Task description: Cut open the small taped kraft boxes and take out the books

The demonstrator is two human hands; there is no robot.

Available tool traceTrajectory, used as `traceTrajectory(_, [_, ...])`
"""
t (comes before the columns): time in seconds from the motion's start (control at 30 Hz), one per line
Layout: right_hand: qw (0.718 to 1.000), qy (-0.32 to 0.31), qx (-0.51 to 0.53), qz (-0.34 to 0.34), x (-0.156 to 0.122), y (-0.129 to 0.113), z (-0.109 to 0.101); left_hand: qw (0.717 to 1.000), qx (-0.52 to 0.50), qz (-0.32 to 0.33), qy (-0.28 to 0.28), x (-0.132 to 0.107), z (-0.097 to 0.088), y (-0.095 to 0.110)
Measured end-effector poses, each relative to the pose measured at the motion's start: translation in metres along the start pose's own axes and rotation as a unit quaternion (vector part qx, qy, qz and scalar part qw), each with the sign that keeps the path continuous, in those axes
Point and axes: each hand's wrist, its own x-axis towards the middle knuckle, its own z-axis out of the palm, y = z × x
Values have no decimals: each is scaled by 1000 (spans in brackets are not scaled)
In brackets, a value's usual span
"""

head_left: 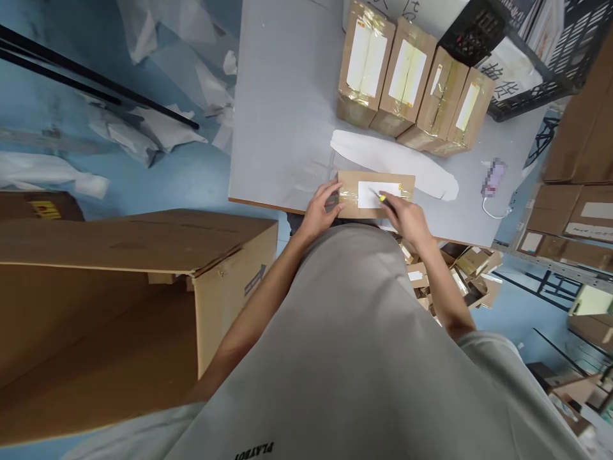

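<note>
A small cardboard box (348, 201) with a white label (366, 195) and clear tape lies at the near edge of the table. My left hand (320, 209) grips its left end, with the thumb and fingers at that end's corners. In my right hand (407, 220) is a yellow-and-black utility knife (384, 200), its thin tip over the label. Whether the tip touches the label I cannot tell. Just behind the box lies a long white flattened sheet or pouch (397, 160).
Several taped, labelled boxes (402, 70) stand in a row at the back of the grey table (278, 96). Beyond them is a black crate (569, 70). A purple object with a white cord (495, 207) lies right. A large open carton (230, 313) stands left; small cartons are piled below right.
</note>
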Motion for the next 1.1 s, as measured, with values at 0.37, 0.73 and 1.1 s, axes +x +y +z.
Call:
traceTrajectory(0.37, [939, -201, -254, -117, 58, -46, -17, 998, -46, 34, -33, 4, 1, -16])
traceTrajectory(0.73, [918, -222, -299, -134, 65, -67, -28, 997, -50, 48, -23, 5, 5, -25])
traceTrajectory(1.1, [919, -213, -325, -70, 41, -45, -43, 999, -41, 32, -15, 4, 2, -23])
